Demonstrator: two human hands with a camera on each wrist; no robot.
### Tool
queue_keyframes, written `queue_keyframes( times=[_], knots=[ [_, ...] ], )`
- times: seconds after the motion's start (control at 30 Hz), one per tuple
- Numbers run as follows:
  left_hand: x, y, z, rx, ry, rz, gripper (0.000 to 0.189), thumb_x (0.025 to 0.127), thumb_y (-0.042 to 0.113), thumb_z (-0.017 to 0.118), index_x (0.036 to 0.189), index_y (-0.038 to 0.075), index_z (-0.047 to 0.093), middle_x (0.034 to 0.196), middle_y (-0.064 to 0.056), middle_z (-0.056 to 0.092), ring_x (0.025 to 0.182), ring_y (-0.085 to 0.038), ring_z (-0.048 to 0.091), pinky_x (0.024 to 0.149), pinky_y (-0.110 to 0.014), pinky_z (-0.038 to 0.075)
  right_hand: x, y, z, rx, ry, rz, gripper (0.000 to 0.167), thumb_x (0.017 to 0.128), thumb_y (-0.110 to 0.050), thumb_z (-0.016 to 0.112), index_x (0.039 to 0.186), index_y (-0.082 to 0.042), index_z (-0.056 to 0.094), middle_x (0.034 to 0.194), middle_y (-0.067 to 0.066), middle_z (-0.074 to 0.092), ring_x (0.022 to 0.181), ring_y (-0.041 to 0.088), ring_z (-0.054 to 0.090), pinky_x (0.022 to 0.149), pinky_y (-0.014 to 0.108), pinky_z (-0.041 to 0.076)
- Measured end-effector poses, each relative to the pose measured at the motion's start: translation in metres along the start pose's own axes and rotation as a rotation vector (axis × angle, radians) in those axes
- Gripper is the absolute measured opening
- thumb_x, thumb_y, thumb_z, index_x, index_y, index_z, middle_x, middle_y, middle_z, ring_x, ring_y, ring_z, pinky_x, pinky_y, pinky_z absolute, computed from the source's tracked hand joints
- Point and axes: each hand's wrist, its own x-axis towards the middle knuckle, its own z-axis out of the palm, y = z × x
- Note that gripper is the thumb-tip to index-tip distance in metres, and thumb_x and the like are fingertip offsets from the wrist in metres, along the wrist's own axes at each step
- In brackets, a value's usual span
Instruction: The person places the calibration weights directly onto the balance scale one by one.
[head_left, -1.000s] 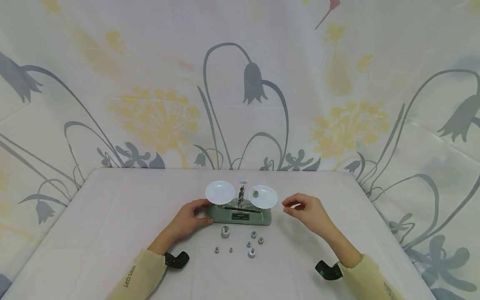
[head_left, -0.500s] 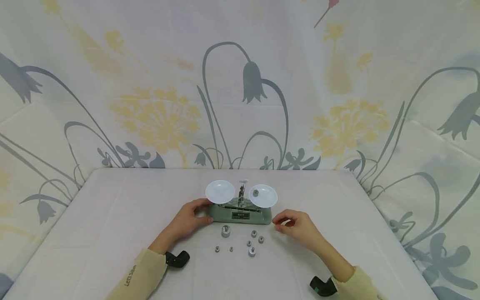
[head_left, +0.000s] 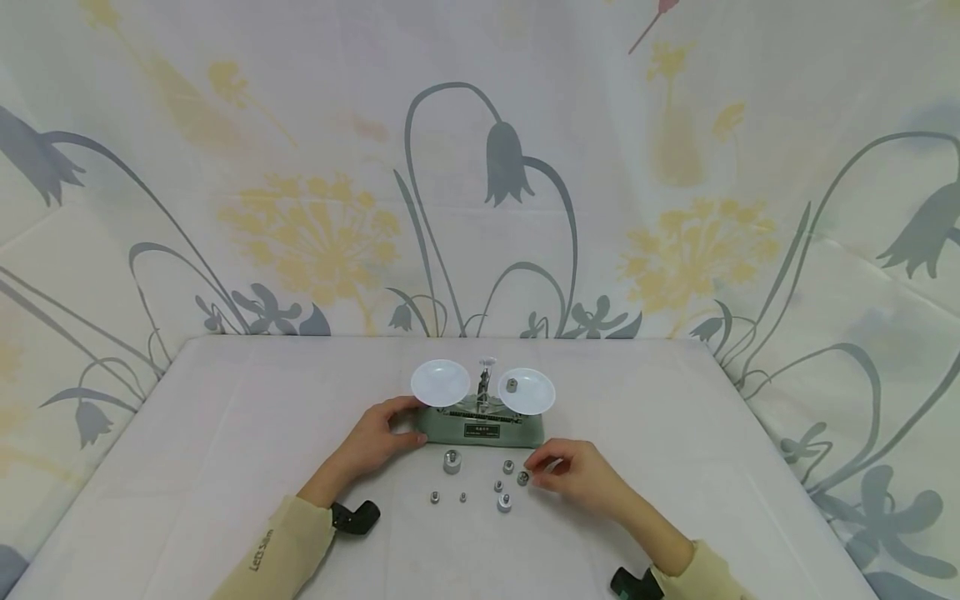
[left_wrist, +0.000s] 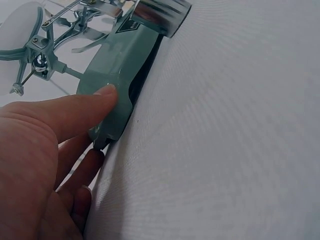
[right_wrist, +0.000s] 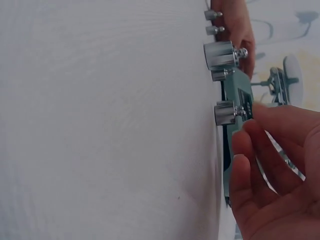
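A green balance scale (head_left: pixel 446 429) with two white pans stands on the table. My left hand (head_left: pixel 375 437) grips the left end of its base; in the left wrist view the thumb lies on the green base (left_wrist: pixel 107 75) and the fingers are behind it. One metal weight (head_left: pixel 512 385) sits in the right pan (head_left: pixel 538 398). In front of the scale, my right hand (head_left: pixel 577 475) has thumb and index finger right at the knob of a small metal weight (head_left: pixel 522 478), slightly parted. The right wrist view shows that weight (right_wrist: pixel 226 113) standing upright on the table.
Several more weights stand before the scale, among them a large one (head_left: pixel 452 462), a medium one (head_left: pixel 505 502) and a tiny one (head_left: pixel 462 497). A white cloth covers the table (head_left: pixel 262 400). Behind it hangs a flower-patterned curtain (head_left: pixel 315 125).
My right hand has come down from beside the right pan, moving left and nearer, to the small weight. The left hand keeps its grip on the scale's base.
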Motion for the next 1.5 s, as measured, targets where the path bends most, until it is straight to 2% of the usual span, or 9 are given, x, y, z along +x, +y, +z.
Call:
queue_keyframes(
  times=[0.2, 0.7, 1.0, 1.5],
  knots=[
    [0.0, -0.001, 0.0, -0.012, 0.0, 0.0, 0.051, 0.083, 0.009, 0.079, 0.131, 0.006, 0.062, 0.135, -0.011, 0.059, 0.135, -0.034, 0.045, 0.114, -0.051, 0.031, 0.001, 0.001, 0.004, -0.022, -0.032, -0.019, 0.018, 0.082, 0.0, 0.078, 0.098, -0.007, 0.074, 0.095, 0.005, 0.072, 0.087, 0.013, 0.066, 0.075, 0.028, 0.056],
    [0.0, -0.002, 0.0, -0.012, -0.007, 0.007, 0.051, 0.083, 0.009, 0.079, 0.131, 0.006, 0.062, 0.135, -0.01, 0.059, 0.136, -0.033, 0.045, 0.114, -0.05, 0.031, 0.003, -0.001, 0.008, -0.144, -0.023, -0.068, 0.025, 0.076, 0.005, 0.078, 0.097, -0.009, 0.076, 0.094, -0.002, 0.069, 0.084, 0.008, 0.061, 0.072, 0.026, 0.053],
    [0.0, -0.002, 0.0, -0.014, -0.006, 0.025, 0.05, 0.084, 0.01, 0.079, 0.131, 0.006, 0.062, 0.135, -0.011, 0.059, 0.135, -0.034, 0.045, 0.114, -0.051, 0.032, 0.006, -0.003, 0.009, -0.169, -0.043, -0.056, 0.023, 0.078, 0.003, 0.079, 0.096, -0.01, 0.075, 0.093, -0.004, 0.067, 0.083, 0.011, 0.062, 0.071, 0.026, 0.053],
    [0.0, -0.002, 0.0, -0.009, -0.003, 0.011, 0.049, 0.083, 0.009, 0.079, 0.129, 0.007, 0.063, 0.134, -0.01, 0.06, 0.136, -0.033, 0.045, 0.114, -0.05, 0.031, 0.007, -0.002, 0.013, -0.174, -0.028, 0.005, 0.021, 0.079, 0.001, 0.08, 0.093, -0.013, 0.075, 0.09, -0.008, 0.068, 0.082, 0.007, 0.061, 0.072, 0.025, 0.053]
  ],
)
